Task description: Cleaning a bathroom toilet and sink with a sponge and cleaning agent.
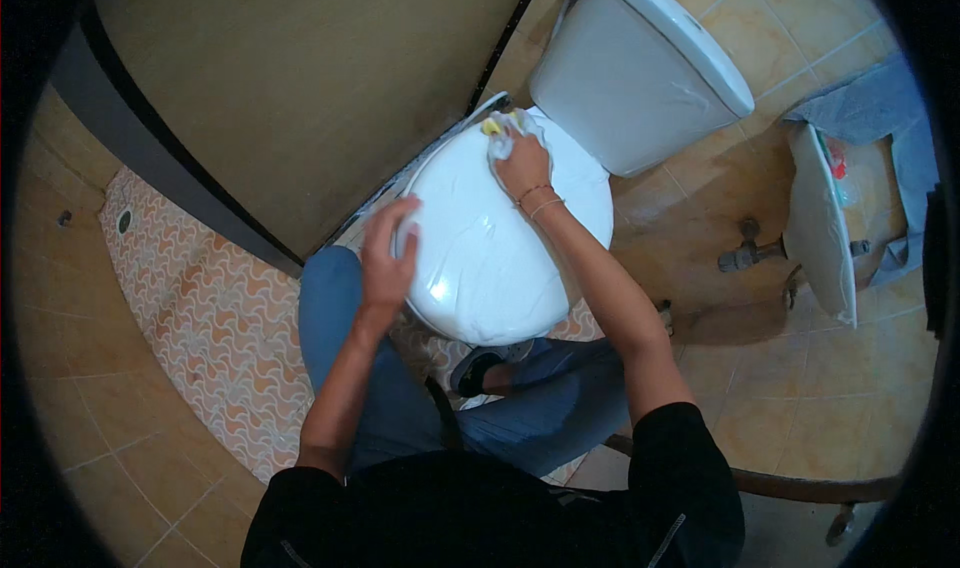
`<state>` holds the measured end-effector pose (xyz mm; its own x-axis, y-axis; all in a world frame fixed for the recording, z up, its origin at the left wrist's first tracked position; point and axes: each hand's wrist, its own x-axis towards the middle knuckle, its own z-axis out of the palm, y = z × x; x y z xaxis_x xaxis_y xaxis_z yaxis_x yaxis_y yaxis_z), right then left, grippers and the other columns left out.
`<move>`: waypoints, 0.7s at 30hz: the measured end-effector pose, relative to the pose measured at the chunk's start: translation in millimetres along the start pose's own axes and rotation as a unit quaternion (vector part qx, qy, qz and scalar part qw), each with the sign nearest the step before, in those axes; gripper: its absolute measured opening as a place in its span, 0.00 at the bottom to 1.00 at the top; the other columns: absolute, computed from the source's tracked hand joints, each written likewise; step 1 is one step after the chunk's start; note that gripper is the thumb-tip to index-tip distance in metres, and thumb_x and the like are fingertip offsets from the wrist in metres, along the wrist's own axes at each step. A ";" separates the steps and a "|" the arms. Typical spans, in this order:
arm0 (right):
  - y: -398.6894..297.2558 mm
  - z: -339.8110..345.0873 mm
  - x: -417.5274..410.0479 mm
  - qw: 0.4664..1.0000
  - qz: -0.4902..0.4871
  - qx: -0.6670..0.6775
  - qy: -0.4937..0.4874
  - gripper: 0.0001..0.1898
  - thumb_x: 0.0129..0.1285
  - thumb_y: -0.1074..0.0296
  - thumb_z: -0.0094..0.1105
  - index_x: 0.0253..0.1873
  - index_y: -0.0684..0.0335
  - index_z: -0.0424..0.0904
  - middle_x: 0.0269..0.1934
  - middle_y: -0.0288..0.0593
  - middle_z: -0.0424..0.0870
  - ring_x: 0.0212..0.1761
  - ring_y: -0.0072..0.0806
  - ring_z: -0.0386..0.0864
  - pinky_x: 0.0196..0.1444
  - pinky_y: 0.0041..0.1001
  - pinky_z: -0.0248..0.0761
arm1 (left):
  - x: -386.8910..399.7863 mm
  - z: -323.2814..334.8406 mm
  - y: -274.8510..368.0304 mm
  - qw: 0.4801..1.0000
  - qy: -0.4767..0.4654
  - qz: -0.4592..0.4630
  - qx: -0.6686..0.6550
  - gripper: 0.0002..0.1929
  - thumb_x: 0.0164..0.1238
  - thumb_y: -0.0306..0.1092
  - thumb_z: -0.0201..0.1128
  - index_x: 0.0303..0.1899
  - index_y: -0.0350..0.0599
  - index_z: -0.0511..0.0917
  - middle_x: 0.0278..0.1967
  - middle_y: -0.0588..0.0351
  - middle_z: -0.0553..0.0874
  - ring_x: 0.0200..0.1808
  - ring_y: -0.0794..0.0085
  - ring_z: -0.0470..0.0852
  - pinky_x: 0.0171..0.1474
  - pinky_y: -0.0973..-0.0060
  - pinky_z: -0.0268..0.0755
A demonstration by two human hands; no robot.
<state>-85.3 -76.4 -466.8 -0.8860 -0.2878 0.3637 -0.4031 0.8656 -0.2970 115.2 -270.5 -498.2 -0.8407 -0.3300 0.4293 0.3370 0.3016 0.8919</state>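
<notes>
Before me a white toilet lid (480, 245) is down over the bowl, its surface streaked with wet suds. My right hand (523, 164) presses a foamy sponge (495, 127), yellow where it shows, onto the lid's back part near the hinge. Most of the sponge is hidden by foam and fingers. At the lid's left edge is my left hand (388, 257), fingers apart and slightly blurred, with nothing in it. Whether its fingertips touch the rim I cannot tell. The white cistern (630, 73) rises behind the lid.
A brown partition panel (315, 103) stands close on the left, with patterned floor tiles (217, 328) beyond it. To the right, a white wall shelf (821, 230) with blue cloth (855, 103) sits near a pipe valve (750, 253). A dark shoe (474, 373) is below the bowl's front.
</notes>
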 end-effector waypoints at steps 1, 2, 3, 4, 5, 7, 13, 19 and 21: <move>-14.8 -0.2 -0.2 0.999 0.000 -0.012 -0.039 0.22 0.59 0.60 0.68 0.60 0.52 0.86 0.45 0.58 0.87 0.48 0.52 0.85 0.52 0.48 0.79 | -7.7 -1.4 18.8 0.996 -0.032 0.069 0.051 0.15 0.68 0.25 0.65 0.56 0.43 0.84 0.59 0.48 0.86 0.64 0.54 0.81 0.70 0.59 0.67; -29.5 0.8 -6.7 0.995 -0.038 0.000 -0.088 0.24 0.56 0.60 0.70 0.60 0.52 0.86 0.45 0.56 0.88 0.49 0.52 0.85 0.53 0.46 0.79 | -17.7 -0.2 36.6 0.993 -0.071 0.080 0.045 0.15 0.66 0.24 0.66 0.53 0.44 0.85 0.58 0.48 0.87 0.64 0.55 0.82 0.70 0.57 0.67; -37.7 2.0 -14.5 0.995 -0.042 0.004 -0.092 0.24 0.56 0.60 0.70 0.60 0.52 0.86 0.45 0.56 0.88 0.49 0.52 0.85 0.53 0.46 0.79 | -26.9 3.0 47.6 0.989 -0.110 0.092 0.036 0.14 0.63 0.23 0.67 0.51 0.45 0.86 0.57 0.49 0.87 0.64 0.56 0.82 0.69 0.56 0.67; -44.3 2.9 -19.7 0.968 -0.227 0.079 -0.068 0.25 0.55 0.59 0.70 0.60 0.51 0.86 0.46 0.55 0.88 0.49 0.51 0.85 0.54 0.45 0.79 | -36.2 7.0 46.9 0.981 -0.138 0.122 0.058 0.13 0.64 0.24 0.67 0.49 0.46 0.87 0.55 0.51 0.88 0.63 0.58 0.83 0.69 0.56 0.68; -51.0 4.4 -23.8 0.901 -0.403 0.152 -0.041 0.25 0.55 0.59 0.71 0.61 0.51 0.86 0.46 0.53 0.89 0.50 0.51 0.85 0.54 0.45 0.79 | -43.9 9.3 44.3 0.971 -0.165 0.152 0.080 0.11 0.64 0.24 0.67 0.46 0.46 0.88 0.53 0.52 0.89 0.63 0.61 0.83 0.68 0.56 0.69; -30.9 -0.5 -23.5 0.894 -0.404 0.148 -0.127 0.26 0.55 0.60 0.70 0.61 0.51 0.86 0.48 0.51 0.89 0.50 0.50 0.86 0.55 0.44 0.78 | -47.1 8.3 49.9 0.965 -0.168 0.168 0.114 0.09 0.64 0.25 0.67 0.45 0.48 0.89 0.50 0.57 0.91 0.61 0.64 0.85 0.66 0.57 0.71; 8.8 13.6 36.0 1.000 -0.021 -0.014 -0.018 0.25 0.57 0.55 0.70 0.60 0.53 0.86 0.40 0.56 0.89 0.44 0.49 0.87 0.49 0.43 0.81 | -48.3 13.4 49.4 0.969 -0.123 0.169 0.128 0.08 0.64 0.26 0.66 0.42 0.47 0.89 0.51 0.59 0.91 0.60 0.65 0.86 0.63 0.59 0.73; -84.5 42.6 -3.3 0.947 -0.280 0.026 -0.155 0.24 0.51 0.46 0.73 0.52 0.49 0.91 0.36 0.52 0.89 0.40 0.50 0.88 0.47 0.42 0.81 | -53.2 16.2 43.1 0.971 -0.113 0.167 0.129 0.09 0.61 0.25 0.65 0.40 0.50 0.88 0.50 0.61 0.92 0.59 0.65 0.87 0.62 0.59 0.73; -140.6 24.9 -28.3 0.881 -0.384 0.006 -0.277 0.22 0.50 0.51 0.70 0.51 0.48 0.91 0.40 0.53 0.90 0.40 0.50 0.88 0.51 0.46 0.80 | -58.6 7.6 40.7 0.972 -0.102 0.153 0.146 0.09 0.61 0.25 0.64 0.39 0.51 0.88 0.50 0.61 0.92 0.58 0.66 0.87 0.62 0.58 0.72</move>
<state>-9.2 -200.1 -457.3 -0.3260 -0.9450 -0.0242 -0.9314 0.3255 -0.1626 174.9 -232.1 -488.1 -0.7963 -0.0087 0.6048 0.4759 0.6081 0.6354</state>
